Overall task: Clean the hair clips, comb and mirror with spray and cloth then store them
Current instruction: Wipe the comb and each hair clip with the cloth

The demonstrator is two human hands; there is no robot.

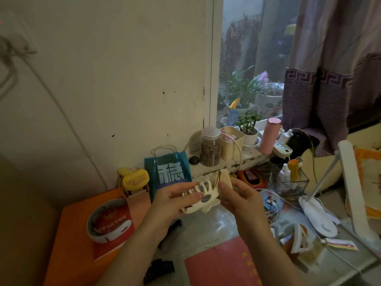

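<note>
While held, cream claw clip [203,198], toothed.

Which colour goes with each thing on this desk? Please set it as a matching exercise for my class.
Things:
1. handheld fan
2. claw hair clip in the hands
3. tumbler on the sill
4. gift bag

Colours:
A. pink
B. teal blue
C. yellow
D. cream

Pairs: 1-C, 2-D, 3-A, 4-B

Left hand [173,203] and right hand [237,195] raised together, fingers curled
</note>
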